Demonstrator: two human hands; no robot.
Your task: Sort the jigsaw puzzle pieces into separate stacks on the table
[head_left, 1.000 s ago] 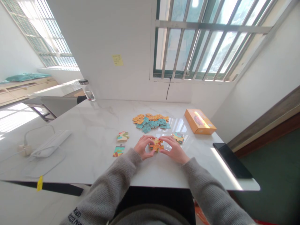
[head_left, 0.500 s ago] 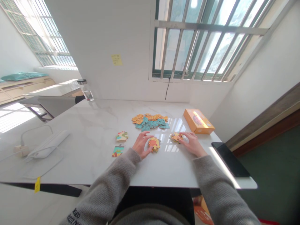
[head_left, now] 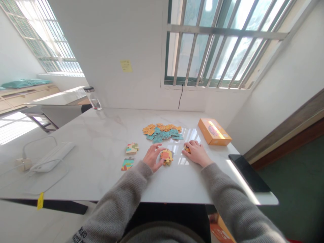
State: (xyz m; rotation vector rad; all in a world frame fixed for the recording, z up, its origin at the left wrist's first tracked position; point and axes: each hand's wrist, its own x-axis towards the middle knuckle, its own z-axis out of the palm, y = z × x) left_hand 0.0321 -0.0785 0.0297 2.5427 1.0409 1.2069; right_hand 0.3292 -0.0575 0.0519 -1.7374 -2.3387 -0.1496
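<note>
My left hand is open beside a stack of yellow and orange puzzle pieces, its thumb and curved fingers apart around the stack's left side. My right hand is closed over another small pile of puzzle pieces, with fingers and thumb around it; most of this pile is hidden under the hand. Left of my left hand lie two further small groups, a cream and green puzzle stack and a teal puzzle piece. Behind my hands spreads a heap of orange and teal puzzle pieces.
An orange box stands at the right rear of the white table. Near the right edge lies a black phone or tablet. A power strip with cables is at left, and a clear bottle stands at the back left.
My right hand has moved slightly left and over the small pile, covering most of it and closing its fingers around it. My left hand has stayed nearly still.
</note>
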